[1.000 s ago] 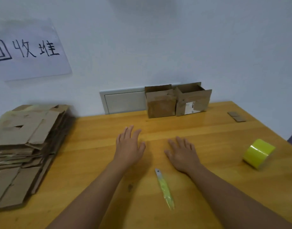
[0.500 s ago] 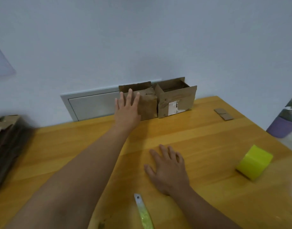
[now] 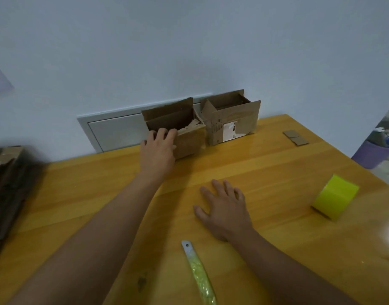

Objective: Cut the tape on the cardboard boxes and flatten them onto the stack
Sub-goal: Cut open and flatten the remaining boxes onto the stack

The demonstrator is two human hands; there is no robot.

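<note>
My left hand (image 3: 158, 148) reaches to the far side of the bench (image 3: 277, 172), fingers curled over the near rim of the left cardboard box (image 3: 189, 142), gripping it. That box stands open-topped against the wall, touching the right cardboard box (image 3: 233, 124). My right hand (image 3: 226, 210) lies flat on the bench, fingers spread, holding nothing. The utility knife (image 3: 198, 269) lies just near and left of it, long axis running near to far, so the right hand is the closer one. The flattened stack (image 3: 6, 183) sits at the far left edge.
</note>
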